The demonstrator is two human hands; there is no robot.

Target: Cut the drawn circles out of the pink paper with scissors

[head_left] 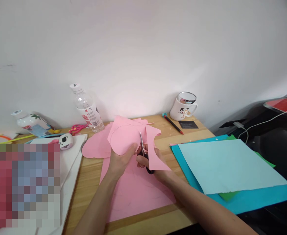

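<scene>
My left hand [122, 158] grips a sheet of pink paper [125, 135], its thumb on top; a curved outline is drawn on the sheet. In my right hand [143, 160] is a pair of scissors [145, 158] with dark handles, the blades pointing up at the sheet's right side. A pink offcut [154, 150] with a curved edge hangs over my right hand and hides part of it. Beneath my hands lies a larger pink sheet [136, 199]. Rounded pink cut-outs [95, 145] rest on the table to the left.
Along the wall stand a water bottle [89, 109] and a white mug [182, 107], with a pencil [173, 123] and a dark card [188, 124] nearby. Blue and green sheets [231, 166] are stacked at right. Pink scissors [77, 128] and a white roundish item [66, 141] lie at left.
</scene>
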